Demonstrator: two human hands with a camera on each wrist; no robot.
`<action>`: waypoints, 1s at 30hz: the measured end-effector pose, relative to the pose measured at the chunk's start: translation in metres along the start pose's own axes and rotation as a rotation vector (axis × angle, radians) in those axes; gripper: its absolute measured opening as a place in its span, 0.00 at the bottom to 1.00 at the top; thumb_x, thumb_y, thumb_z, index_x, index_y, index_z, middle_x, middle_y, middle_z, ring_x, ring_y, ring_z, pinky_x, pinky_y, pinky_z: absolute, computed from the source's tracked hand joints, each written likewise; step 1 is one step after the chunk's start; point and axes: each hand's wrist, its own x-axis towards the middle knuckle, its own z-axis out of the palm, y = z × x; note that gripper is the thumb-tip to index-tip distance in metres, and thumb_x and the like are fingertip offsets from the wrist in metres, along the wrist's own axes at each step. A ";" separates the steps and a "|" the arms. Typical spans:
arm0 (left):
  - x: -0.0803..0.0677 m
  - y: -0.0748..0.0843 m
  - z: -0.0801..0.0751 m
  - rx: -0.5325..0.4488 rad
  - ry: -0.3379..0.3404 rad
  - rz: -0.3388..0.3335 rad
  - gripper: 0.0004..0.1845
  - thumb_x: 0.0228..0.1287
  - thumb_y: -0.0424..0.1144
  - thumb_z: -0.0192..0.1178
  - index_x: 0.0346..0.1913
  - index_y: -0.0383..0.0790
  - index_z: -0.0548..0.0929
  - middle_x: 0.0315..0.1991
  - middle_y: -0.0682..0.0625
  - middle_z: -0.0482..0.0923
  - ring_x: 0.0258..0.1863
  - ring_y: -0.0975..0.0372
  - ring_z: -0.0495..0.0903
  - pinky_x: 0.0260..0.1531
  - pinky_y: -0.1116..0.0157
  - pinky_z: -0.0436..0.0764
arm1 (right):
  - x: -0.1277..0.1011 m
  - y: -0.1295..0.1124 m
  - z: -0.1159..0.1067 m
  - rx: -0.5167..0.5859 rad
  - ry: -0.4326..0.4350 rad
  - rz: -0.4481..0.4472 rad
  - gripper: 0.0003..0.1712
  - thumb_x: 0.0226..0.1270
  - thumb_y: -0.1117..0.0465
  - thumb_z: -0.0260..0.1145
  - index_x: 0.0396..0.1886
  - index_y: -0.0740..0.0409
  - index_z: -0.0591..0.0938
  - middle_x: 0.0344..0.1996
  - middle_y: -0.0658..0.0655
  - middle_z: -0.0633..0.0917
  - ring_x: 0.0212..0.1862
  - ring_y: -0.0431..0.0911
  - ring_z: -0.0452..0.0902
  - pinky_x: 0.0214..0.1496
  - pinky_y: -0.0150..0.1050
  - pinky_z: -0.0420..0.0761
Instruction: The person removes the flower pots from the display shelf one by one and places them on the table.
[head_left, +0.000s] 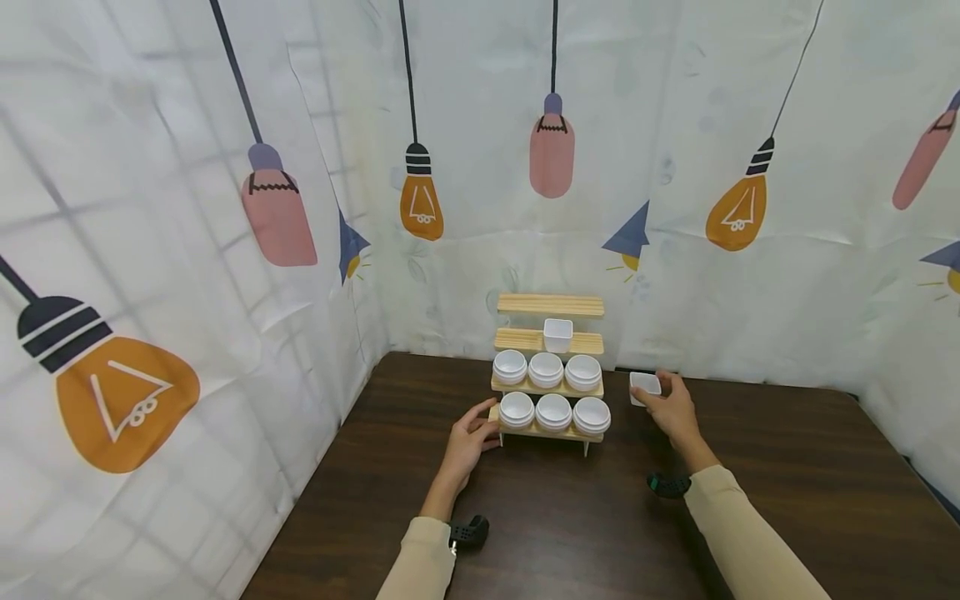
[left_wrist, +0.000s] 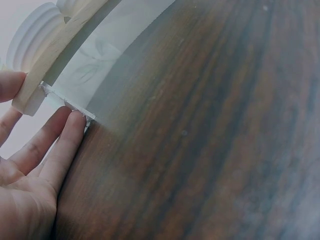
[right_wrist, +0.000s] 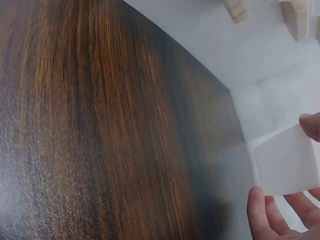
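Lamp-print curtain behind dark wood-grain table. Left hand grips left end of tiered wooden rack's lowest shelf. Right hand pinches square white cup, right of rack. Six round white bowls on lower two tiers; second square cup above.

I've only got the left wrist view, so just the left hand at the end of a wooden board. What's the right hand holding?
Observer: The right hand has a square white cup in its fingers, to the right of the tiered stand.
Operator: Any more like it?
Observer: Yes, a second square cup sits on the second board from the top.
Operator: What's lower down? I only catch a corner.
Observer: Six round white cups, three on each of the lower two boards.
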 end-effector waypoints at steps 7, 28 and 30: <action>0.006 -0.009 0.000 0.000 0.018 0.002 0.25 0.72 0.30 0.60 0.70 0.39 0.76 0.40 0.44 0.84 0.52 0.38 0.82 0.49 0.52 0.88 | 0.006 0.007 0.002 -0.015 0.010 0.019 0.46 0.71 0.50 0.69 0.77 0.67 0.58 0.69 0.72 0.68 0.57 0.59 0.77 0.36 0.25 0.80; 0.000 0.000 -0.001 0.000 -0.009 -0.007 0.25 0.72 0.32 0.61 0.71 0.39 0.76 0.46 0.35 0.83 0.53 0.39 0.82 0.51 0.51 0.88 | 0.017 0.013 0.008 -0.024 0.017 0.030 0.46 0.70 0.50 0.70 0.78 0.66 0.59 0.72 0.73 0.67 0.58 0.59 0.75 0.39 0.28 0.81; 0.001 -0.001 -0.001 -0.003 -0.009 -0.007 0.25 0.72 0.32 0.61 0.71 0.39 0.76 0.47 0.34 0.83 0.53 0.38 0.82 0.50 0.52 0.88 | 0.018 0.013 0.008 -0.024 0.016 0.027 0.47 0.71 0.50 0.69 0.78 0.66 0.59 0.72 0.74 0.67 0.59 0.60 0.76 0.40 0.28 0.82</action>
